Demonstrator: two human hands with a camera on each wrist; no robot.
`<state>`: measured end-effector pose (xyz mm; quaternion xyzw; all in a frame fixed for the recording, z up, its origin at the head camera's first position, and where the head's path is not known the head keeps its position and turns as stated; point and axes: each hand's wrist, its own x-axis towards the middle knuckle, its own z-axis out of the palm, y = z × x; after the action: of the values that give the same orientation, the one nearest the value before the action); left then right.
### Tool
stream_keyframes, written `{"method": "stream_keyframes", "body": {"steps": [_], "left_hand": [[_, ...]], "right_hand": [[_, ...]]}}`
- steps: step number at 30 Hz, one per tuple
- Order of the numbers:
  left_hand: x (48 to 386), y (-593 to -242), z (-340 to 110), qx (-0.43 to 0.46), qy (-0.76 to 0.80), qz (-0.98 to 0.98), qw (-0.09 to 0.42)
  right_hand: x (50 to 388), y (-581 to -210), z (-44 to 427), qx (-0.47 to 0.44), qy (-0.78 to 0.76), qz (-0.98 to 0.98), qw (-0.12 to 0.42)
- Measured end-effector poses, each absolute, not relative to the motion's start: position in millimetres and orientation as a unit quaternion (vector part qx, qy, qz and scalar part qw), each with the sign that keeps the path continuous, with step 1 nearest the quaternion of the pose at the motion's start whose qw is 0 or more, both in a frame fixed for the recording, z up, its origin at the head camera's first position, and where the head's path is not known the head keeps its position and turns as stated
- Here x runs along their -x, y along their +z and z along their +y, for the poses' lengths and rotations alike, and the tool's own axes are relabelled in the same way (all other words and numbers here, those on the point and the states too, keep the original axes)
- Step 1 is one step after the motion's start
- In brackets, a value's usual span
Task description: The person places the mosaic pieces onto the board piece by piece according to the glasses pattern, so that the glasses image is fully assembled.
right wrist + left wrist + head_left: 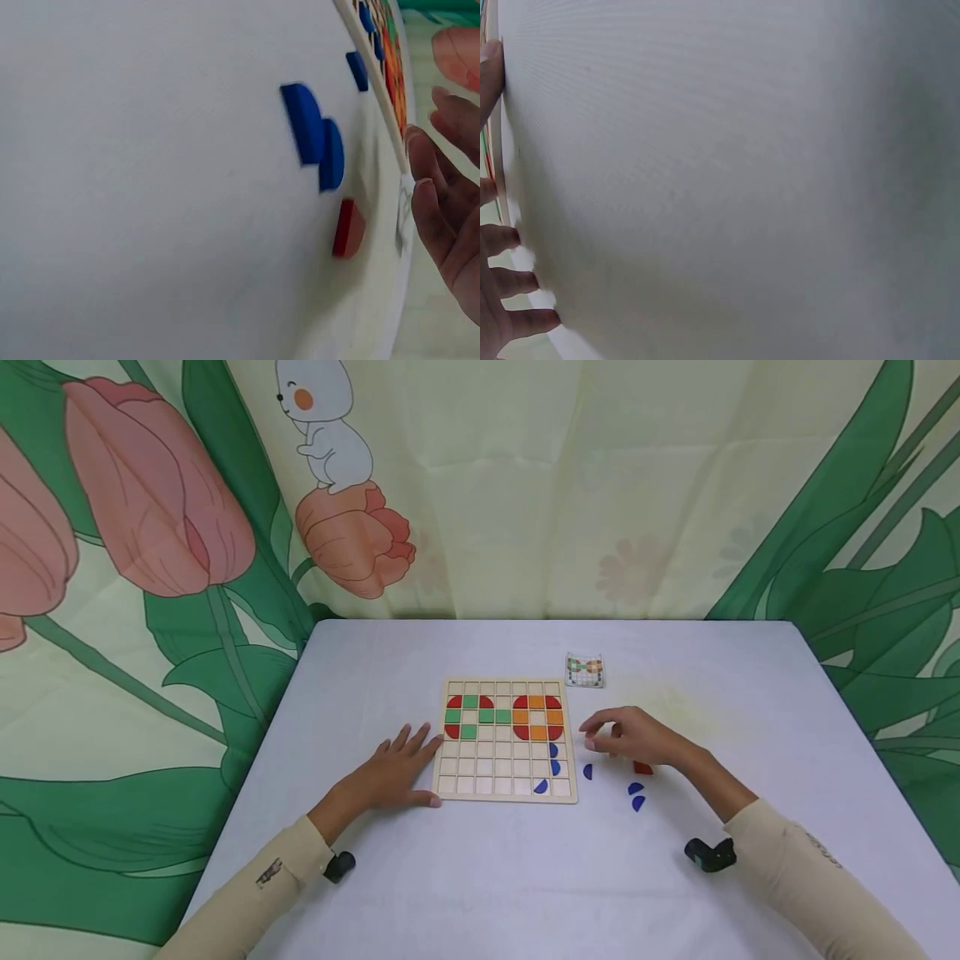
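Note:
A square wooden grid board [487, 785] lies on the table. Red rounded pieces, green squares [470, 702] and orange squares [536, 702] fill cells in its upper half. Blue half-round pieces [555, 767] sit in cells at its lower right. My left hand [390, 774] lies with spread fingers at the board's left edge, thumb by the lower left corner. Right of the board hovers my right hand [633, 735], fingers loosely bent, with nothing visible between them. Beneath and in front of it lie loose blue half-round pieces [302, 124] and a red piece [349, 229].
A small pattern card [585, 670] lies behind the board's upper right corner. White cloth covers the table [480, 877]. Behind the far edge hangs a printed curtain [510, 485] with tulips and leaves.

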<state>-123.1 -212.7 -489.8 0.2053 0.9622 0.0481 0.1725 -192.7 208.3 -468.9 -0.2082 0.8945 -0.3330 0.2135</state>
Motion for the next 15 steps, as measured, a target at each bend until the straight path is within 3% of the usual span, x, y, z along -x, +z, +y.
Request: {"method": "stream_keyframes", "body": {"steps": [15], "left_hand": [[125.5,-494.2,-211.6,-0.2,0.029,0.964,0.174]], "right_hand": [[164.6,-479.2,285.9,0.203,-0.297,0.917,0.171]]}}
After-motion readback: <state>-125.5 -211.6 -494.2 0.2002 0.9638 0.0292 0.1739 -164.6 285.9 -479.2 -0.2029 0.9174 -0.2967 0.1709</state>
